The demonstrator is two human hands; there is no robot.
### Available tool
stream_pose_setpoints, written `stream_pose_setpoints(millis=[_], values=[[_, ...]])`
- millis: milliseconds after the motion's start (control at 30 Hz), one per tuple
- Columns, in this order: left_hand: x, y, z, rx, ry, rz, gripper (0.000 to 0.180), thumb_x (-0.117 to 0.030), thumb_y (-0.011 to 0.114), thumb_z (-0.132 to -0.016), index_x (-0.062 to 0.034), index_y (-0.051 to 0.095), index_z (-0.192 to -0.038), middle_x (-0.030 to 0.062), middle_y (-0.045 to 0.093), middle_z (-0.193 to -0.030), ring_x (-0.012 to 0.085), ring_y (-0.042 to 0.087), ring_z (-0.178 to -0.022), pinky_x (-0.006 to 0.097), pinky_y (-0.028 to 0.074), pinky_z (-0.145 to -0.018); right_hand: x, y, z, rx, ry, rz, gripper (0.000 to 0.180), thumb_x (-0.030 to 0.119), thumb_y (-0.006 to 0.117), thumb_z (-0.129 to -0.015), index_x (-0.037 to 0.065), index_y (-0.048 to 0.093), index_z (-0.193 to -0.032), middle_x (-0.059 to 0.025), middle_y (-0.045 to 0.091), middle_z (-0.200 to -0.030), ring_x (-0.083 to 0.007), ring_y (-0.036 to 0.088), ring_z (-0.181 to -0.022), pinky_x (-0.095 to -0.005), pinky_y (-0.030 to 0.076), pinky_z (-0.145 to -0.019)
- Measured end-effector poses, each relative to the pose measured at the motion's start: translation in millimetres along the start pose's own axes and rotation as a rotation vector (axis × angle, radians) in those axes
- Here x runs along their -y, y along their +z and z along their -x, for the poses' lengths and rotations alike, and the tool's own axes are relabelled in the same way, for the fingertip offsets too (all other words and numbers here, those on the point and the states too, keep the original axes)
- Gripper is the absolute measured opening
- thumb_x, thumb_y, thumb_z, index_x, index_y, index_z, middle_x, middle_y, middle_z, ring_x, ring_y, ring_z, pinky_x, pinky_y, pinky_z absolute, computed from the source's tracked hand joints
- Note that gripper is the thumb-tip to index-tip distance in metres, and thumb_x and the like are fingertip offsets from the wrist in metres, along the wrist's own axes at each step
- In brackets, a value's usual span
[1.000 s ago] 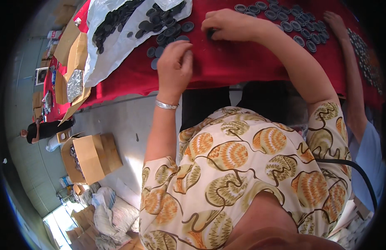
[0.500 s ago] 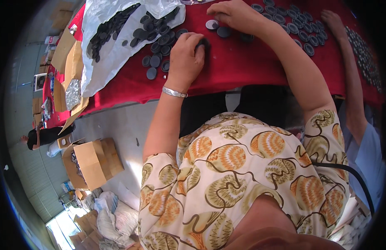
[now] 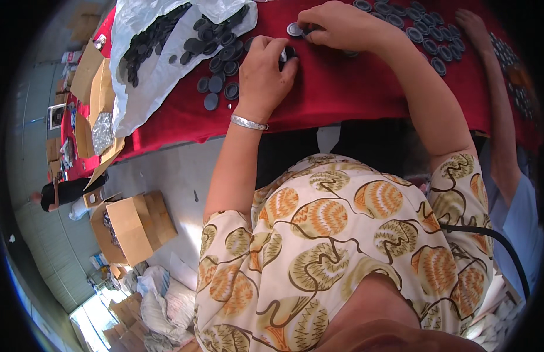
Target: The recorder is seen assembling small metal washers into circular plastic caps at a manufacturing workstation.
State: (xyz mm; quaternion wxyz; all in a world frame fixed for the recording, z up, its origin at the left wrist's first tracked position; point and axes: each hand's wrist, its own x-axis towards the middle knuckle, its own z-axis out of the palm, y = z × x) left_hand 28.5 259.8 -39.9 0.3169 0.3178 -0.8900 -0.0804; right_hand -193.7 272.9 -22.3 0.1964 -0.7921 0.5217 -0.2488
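Observation:
My left hand (image 3: 265, 75) is closed around a dark round cap (image 3: 289, 53), whose edge shows between thumb and fingers above the red cloth. My right hand (image 3: 342, 26) is beyond it to the right, its fingertips pinching a dark disc (image 3: 309, 29) that is partly hidden by the fingers. Touching or just beside those fingertips is a disc with a pale face (image 3: 294, 29). Left of my left hand lies a loose group of dark round caps (image 3: 215, 84), some of them ringed, spilling from a white plastic sheet (image 3: 144, 105).
Many ringed caps (image 3: 438, 66) lie at the right, where another person's hand (image 3: 472, 28) rests on the red cloth (image 3: 366, 88). Small pieces (image 3: 515, 88) cover the far right. An open carton (image 3: 105, 88) stands at the table's left end; another carton (image 3: 131, 232) is on the floor.
The dark disc that lay on the cloth under my right hand is now between its fingertips. My left hand has turned slightly, showing more of its cap.

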Motion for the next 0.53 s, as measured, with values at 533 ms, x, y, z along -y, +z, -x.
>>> stream_pose_setpoints(millis=[533], values=[[19, -8, 4, -0.026, -0.589, 0.598, 0.018, -0.011, 0.057, -0.091, 0.0005, 0.066, -0.102, 0.0082, 0.069, -0.078, 0.014, 0.068, -0.059, 0.025, 0.054, -0.05, 30, 1, 5, 0.195, -0.066, 0.265, 0.044, 0.028, 0.075, -0.076, 0.006, 0.062, -0.112, -0.0149, 0.061, -0.114, -0.0316, 0.061, -0.102, -0.0383, 0.047, -0.087]])
